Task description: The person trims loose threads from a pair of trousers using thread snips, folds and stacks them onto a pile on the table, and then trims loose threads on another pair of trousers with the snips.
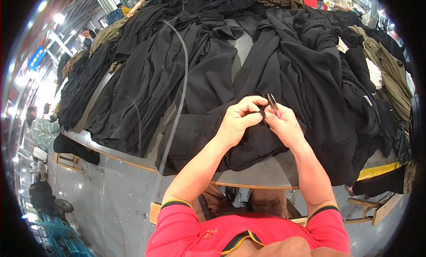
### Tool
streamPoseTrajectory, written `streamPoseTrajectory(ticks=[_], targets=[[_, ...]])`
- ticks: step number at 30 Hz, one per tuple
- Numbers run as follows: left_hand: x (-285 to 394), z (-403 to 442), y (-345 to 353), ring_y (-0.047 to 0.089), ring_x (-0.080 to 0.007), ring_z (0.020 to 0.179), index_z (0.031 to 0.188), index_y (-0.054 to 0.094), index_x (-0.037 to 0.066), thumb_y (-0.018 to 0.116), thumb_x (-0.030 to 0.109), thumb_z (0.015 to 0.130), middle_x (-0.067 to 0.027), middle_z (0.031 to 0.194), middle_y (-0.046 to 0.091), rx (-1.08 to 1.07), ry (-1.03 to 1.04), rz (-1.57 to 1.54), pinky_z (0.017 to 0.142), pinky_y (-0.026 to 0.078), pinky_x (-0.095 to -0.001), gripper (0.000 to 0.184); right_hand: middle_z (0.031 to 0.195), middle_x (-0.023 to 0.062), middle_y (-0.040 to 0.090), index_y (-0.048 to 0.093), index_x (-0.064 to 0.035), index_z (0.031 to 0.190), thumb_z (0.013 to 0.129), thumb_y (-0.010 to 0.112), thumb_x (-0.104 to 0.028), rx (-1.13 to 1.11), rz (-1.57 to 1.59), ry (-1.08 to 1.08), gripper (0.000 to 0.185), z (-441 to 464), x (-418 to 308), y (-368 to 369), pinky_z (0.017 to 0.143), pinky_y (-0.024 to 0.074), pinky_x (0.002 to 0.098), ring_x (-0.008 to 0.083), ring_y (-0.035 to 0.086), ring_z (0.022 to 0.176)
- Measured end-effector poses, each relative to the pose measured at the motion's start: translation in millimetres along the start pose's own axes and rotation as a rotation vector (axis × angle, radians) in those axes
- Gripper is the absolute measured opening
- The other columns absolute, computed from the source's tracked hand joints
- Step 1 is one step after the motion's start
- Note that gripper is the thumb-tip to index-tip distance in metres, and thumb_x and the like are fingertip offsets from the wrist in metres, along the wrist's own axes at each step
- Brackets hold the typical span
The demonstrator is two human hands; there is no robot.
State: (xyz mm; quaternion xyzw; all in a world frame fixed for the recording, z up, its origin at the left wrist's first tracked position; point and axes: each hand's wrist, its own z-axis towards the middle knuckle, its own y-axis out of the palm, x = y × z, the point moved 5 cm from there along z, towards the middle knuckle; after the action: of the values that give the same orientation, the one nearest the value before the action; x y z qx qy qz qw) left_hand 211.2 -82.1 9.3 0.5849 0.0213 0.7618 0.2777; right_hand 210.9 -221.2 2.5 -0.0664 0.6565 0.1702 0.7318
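Observation:
Both hands meet over a black garment (250, 143) at the middle of the table. My left hand (241, 119) pinches a small part of the black cloth between thumb and finger. Close beside it, my right hand (283, 124) is closed on the same bit of cloth and also holds small dark snips (272, 102), whose blades point up and away from me. The fingertips of the two hands almost touch. Exactly which part of the garment lies between them is too small to tell.
More black garments (133, 101) are heaped across the table (266, 175). Olive clothing (385, 75) lies at the right. Wooden stools (386, 209) stand below the table edge. Other people (339, 0) are at the far side.

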Motion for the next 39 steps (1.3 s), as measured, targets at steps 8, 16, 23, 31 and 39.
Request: streamPoseTrajectory(ticks=[8, 16, 23, 31, 39], targets=[[-2, -3, -7, 0.052, -0.006, 0.081, 0.08, 0.062, 0.003, 0.061, 0.003, 0.081, -0.0021, 0.096, 0.062, 0.115, -0.117, -0.137, 0.078, 0.041, -0.0219, 0.001, 0.068, 0.0128, 0.059, 0.057, -0.0017, 0.084, 0.086, 0.056, -0.02, 0.163, -0.817, -0.395, 0.018, -26, -55, 7, 0.054, 0.0442, 0.0356, 0.0283, 0.058, 0.058], [-1, -3, -3, 0.054, -0.0079, 0.082, 0.079, 0.061, 0.003, 0.061, 0.002, 0.081, -0.0038, 0.094, 0.061, 0.106, -0.067, -0.096, 0.08, 0.042, -0.0232, 0.002, 0.077, 0.0149, 0.061, 0.055, -0.0028, 0.088, 0.091, 0.054, -0.025, 0.153, -1.046, -0.364, 0.022, -24, -49, 17, 0.059, 0.0465, 0.0417, 0.0353, 0.061, 0.068], [-6, -2, 1, 0.054, -0.0082, 0.079, 0.078, 0.06, 0.002, 0.061, 0.0, 0.081, -0.0037, 0.092, 0.061, 0.063, -0.062, -0.083, 0.075, 0.044, -0.0229, 0.004, 0.073, 0.0149, 0.06, 0.056, -0.0029, 0.086, 0.091, 0.053, -0.026, 0.17, -0.992, -0.421, 0.024, -21, -43, 18, 0.057, 0.0458, 0.041, 0.0352, 0.06, 0.065], [-1, -3, 0, 0.051, -0.0056, 0.077, 0.081, 0.062, 0.001, 0.061, 0.0, 0.081, -0.0015, 0.091, 0.06, 0.017, -0.044, -0.076, 0.073, 0.042, -0.0206, 0.002, 0.064, 0.0149, 0.058, 0.058, -0.0023, 0.078, 0.092, 0.054, -0.026, 0.102, -0.88, -0.276, 0.027, -18, -40, 10, 0.055, 0.0441, 0.038, 0.0332, 0.058, 0.061], [5, -6, -7, 0.049, -0.0048, 0.083, 0.085, 0.061, 0.0, 0.061, 0.004, 0.083, -0.002, 0.114, 0.053, 0.058, 0.036, 0.172, 0.074, 0.041, -0.0206, 0.004, 0.065, -0.0041, 0.048, 0.058, 0.0002, 0.078, 0.084, 0.065, -0.022, 0.011, -0.347, -0.025, 0.024, -7, -19, -4, 0.055, 0.0345, 0.0221, 0.004, 0.041, 0.063]])
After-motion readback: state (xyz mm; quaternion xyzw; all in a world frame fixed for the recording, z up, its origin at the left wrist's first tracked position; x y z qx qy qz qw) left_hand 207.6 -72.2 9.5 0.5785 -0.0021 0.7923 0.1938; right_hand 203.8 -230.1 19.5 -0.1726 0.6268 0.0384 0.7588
